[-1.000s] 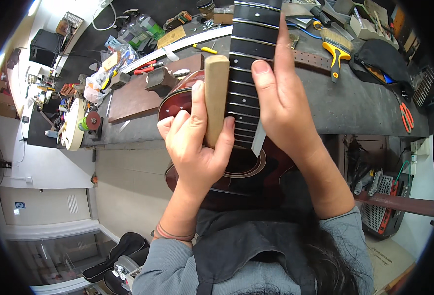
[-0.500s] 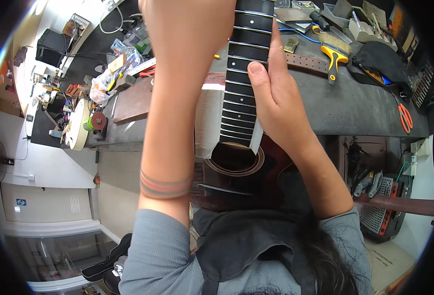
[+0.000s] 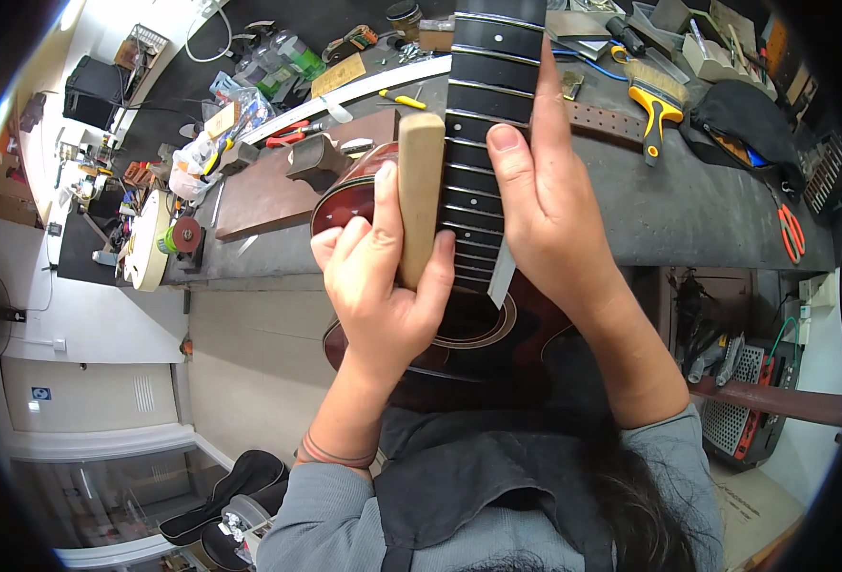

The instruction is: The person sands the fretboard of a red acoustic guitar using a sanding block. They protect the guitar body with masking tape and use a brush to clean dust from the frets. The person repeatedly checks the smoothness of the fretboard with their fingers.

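A dark red acoustic guitar (image 3: 346, 207) lies before me, its neck pointing away. Bright metal frets and pale dots mark its black fretboard (image 3: 483, 105). My left hand (image 3: 373, 291) is closed around a pale wooden block (image 3: 422, 186), thumb on one side and fingers on the other. The block lies along the fretboard's left edge, near the soundhole; its underside is hidden. My right hand (image 3: 559, 210) holds the neck from the right, thumb near the edge and fingers partly hidden behind. A light protective strip (image 3: 503, 271) shows beside the last frets.
The dark workbench (image 3: 726, 219) carries a yellow-handled brush (image 3: 653, 110), red-handled scissors (image 3: 787, 232) and a black pouch (image 3: 740, 122) on the right. Leftward are a brown board (image 3: 268, 200), a dark metal block (image 3: 314, 162) and a yellow-handled tool (image 3: 403, 99).
My left hand, earlier up by the far neck and mostly out of view, has come down toward the soundhole with the wooden block. My right hand keeps its hold; the neck shifts slightly right.
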Demonstrator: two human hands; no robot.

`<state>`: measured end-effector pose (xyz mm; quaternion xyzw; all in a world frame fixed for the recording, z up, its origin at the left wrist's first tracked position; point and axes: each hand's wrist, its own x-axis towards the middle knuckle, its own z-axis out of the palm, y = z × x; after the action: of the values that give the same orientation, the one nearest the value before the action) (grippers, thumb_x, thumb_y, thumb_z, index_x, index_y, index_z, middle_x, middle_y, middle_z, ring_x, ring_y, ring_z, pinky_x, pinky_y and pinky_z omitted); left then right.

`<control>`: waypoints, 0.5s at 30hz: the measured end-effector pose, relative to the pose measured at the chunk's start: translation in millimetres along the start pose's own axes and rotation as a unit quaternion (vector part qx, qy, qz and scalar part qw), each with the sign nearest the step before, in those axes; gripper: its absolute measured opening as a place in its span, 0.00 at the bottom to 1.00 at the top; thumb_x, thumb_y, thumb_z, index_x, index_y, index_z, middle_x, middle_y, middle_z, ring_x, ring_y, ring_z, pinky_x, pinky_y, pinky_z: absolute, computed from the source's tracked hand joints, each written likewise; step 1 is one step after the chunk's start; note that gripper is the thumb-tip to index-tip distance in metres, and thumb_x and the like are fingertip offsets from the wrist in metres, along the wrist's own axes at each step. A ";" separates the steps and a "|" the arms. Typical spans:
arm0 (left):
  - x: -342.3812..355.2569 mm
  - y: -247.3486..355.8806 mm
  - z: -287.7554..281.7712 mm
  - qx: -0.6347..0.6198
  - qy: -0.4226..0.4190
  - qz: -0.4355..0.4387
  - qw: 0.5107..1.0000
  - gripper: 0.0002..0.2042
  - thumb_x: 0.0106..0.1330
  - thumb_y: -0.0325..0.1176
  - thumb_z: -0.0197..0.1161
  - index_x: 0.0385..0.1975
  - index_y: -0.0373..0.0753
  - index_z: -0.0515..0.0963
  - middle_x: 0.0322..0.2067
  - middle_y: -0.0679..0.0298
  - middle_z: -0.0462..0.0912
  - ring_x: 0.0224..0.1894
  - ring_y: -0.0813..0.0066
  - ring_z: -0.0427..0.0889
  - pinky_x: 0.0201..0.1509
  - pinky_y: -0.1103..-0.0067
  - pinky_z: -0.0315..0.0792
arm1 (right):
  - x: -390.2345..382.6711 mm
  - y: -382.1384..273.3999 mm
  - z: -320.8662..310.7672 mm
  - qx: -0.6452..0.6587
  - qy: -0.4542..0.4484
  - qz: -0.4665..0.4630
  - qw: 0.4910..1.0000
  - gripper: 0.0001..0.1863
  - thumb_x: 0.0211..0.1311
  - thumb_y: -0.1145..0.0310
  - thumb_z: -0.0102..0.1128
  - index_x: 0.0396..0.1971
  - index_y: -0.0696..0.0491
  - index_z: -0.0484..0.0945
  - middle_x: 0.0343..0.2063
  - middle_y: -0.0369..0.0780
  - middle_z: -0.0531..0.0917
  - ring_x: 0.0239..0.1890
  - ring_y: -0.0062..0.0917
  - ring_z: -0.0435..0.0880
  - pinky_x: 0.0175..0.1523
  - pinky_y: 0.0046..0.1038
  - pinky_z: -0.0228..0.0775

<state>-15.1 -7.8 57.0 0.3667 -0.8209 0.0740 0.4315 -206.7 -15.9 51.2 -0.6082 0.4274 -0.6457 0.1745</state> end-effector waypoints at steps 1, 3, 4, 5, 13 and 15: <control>7.4 -0.9 3.5 -0.005 0.007 0.008 1.000 0.40 0.61 0.31 0.79 0.73 0.22 0.74 0.41 0.59 0.91 0.29 0.69 0.77 0.51 0.71 0.65 | 0.2 1.1 1.3 -0.002 0.002 0.000 1.000 0.42 0.87 0.66 0.49 0.88 0.57 0.38 0.45 0.60 0.89 0.45 0.57 0.91 0.53 0.46 0.80; 48.6 8.9 11.4 -0.001 0.018 -0.024 1.000 0.34 0.67 0.30 0.75 0.74 0.29 0.76 0.45 0.55 0.92 0.38 0.71 0.82 0.47 0.75 0.73 | 0.0 2.6 3.4 -0.007 0.007 0.000 1.000 0.42 0.87 0.66 0.49 0.88 0.57 0.37 0.42 0.62 0.88 0.43 0.62 0.89 0.51 0.50 0.80; 72.9 14.6 11.2 -0.003 0.023 -0.043 0.999 0.30 0.68 0.31 0.73 0.70 0.29 0.78 0.42 0.53 0.91 0.37 0.67 0.84 0.46 0.73 0.74 | 0.8 0.2 4.3 -0.008 0.003 0.008 1.000 0.42 0.87 0.66 0.49 0.88 0.57 0.37 0.41 0.62 0.88 0.42 0.62 0.89 0.51 0.51 0.79; 99.4 17.9 13.2 -0.019 0.030 -0.049 0.998 0.26 0.69 0.32 0.71 0.67 0.28 0.80 0.40 0.51 0.91 0.37 0.63 0.85 0.46 0.71 0.75 | 0.9 -0.8 6.3 -0.008 0.003 0.011 1.000 0.42 0.86 0.66 0.49 0.88 0.58 0.37 0.40 0.62 0.88 0.41 0.62 0.89 0.50 0.52 0.79; 218.7 37.0 4.9 -0.114 0.022 -0.068 0.991 0.17 0.74 0.36 0.62 0.51 0.29 0.86 0.31 0.44 0.90 0.34 0.48 0.91 0.46 0.60 0.80 | 3.1 -4.6 4.1 -0.013 -0.003 0.023 1.000 0.41 0.87 0.63 0.47 0.88 0.58 0.38 0.39 0.60 0.89 0.40 0.57 0.90 0.52 0.48 0.80; 181.0 45.3 -18.2 -0.152 -0.021 -0.105 0.983 0.18 0.73 0.36 0.65 0.54 0.29 0.85 0.30 0.46 0.89 0.33 0.49 0.89 0.47 0.60 0.78 | 3.1 2.3 1.0 -0.023 0.004 0.009 1.000 0.41 0.88 0.62 0.47 0.88 0.58 0.38 0.41 0.58 0.89 0.41 0.53 0.91 0.53 0.45 0.80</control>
<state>-98.3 -64.7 215.1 0.3822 -0.7884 -0.1049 0.4704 -207.1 -19.9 51.3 -0.6060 0.4478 -0.6365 0.1646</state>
